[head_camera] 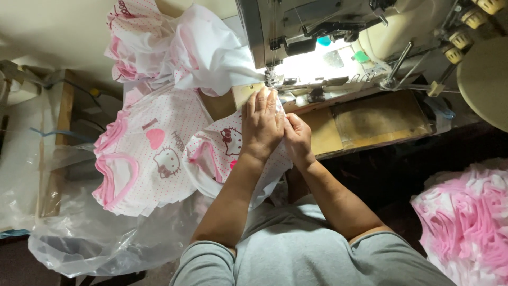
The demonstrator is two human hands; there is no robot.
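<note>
My left hand (261,123) lies flat on a white garment with pink dots and a cartoon cat print (225,145), pressing it down just in front of the sewing machine's needle area (272,78). My right hand (298,139) pinches the same garment's edge right beside the left hand. The cloth runs under the presser foot and on into a bunch of sewn white and pink pieces (206,53) behind the machine (317,26).
A stack of finished dotted garments (143,153) lies to the left over a clear plastic bag (90,233). A heap of pink and white pieces (465,217) sits at the lower right. A wooden machine table (370,124) extends right.
</note>
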